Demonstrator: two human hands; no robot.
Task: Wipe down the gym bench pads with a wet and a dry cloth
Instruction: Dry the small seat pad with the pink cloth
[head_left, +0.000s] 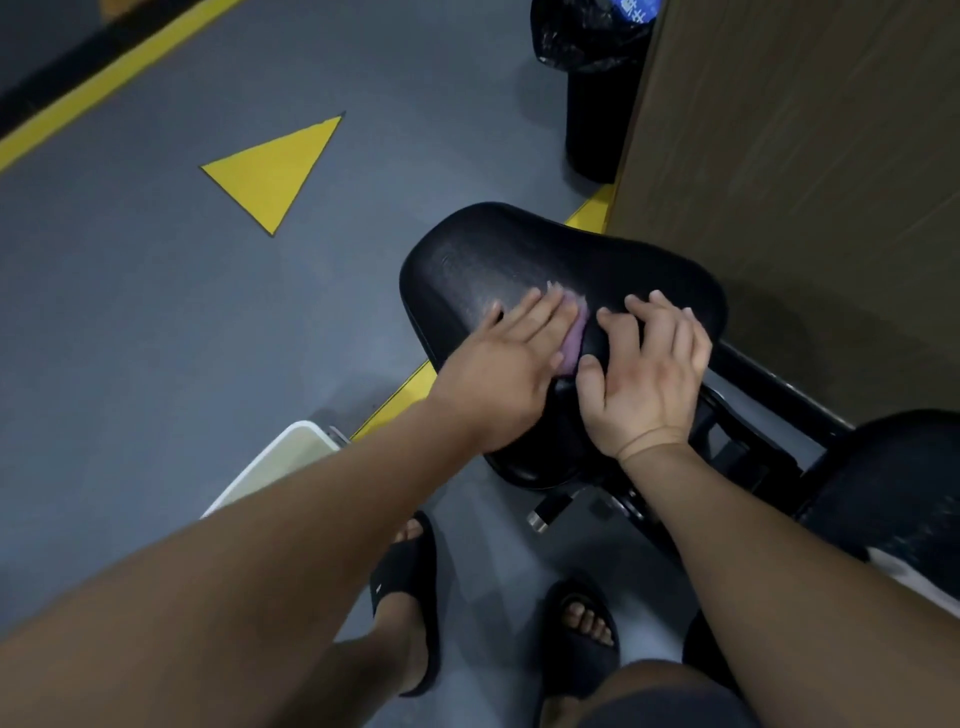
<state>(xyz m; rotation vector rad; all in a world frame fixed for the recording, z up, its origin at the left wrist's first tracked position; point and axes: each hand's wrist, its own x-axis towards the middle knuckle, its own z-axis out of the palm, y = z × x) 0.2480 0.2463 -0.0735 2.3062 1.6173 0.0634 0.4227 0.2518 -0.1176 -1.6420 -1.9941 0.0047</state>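
Left hand (511, 358): fingers flat, pressing a purple cloth (574, 332) onto the black seat pad (519, 249), seemingly for full wiping contact. Right hand (649, 374): open, resting on the pad just right of the cloth, likely steadying it. White tub (280, 467): floor, near left.

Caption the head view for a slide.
Left hand presses purple cloth on black seat pad; right hand rests alongside.

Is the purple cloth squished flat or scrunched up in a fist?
Flat: the left hand presses the purple cloth onto the seat pad with straight fingers.
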